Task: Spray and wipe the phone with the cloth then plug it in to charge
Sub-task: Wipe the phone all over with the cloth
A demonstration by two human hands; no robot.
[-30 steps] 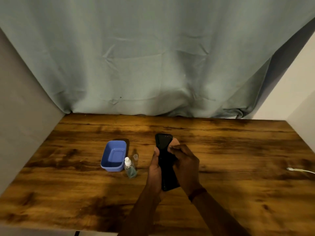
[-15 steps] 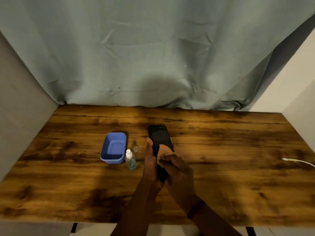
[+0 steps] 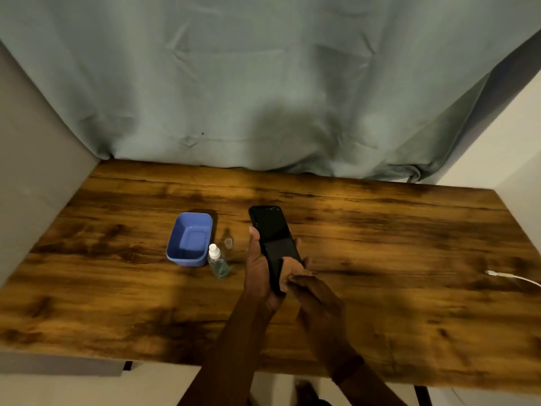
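I hold a black phone [image 3: 270, 230] screen-up above the wooden table [image 3: 380, 244], its lower half cradled in my left hand [image 3: 259, 271], whose thumb lies along the left edge. My right hand [image 3: 314, 294] pinches a small tan cloth [image 3: 292, 269] and presses it against the lower end of the screen. A small clear spray bottle [image 3: 218, 262] with a white nozzle stands on the table just left of my left hand, with its clear cap [image 3: 228, 243] beside it. A white charging cable [image 3: 509, 278] lies at the right edge of the table.
A blue plastic tub [image 3: 190, 240] sits left of the bottle. A grey-green curtain [image 3: 263, 98] hangs behind the table. A grey panel [image 3: 35, 171] closes the left side and a white wall [image 3: 515, 159] the right.
My right hand has slid the cloth down the screen from the phone's top end to its lower end. My left hand has kept hold of the phone.
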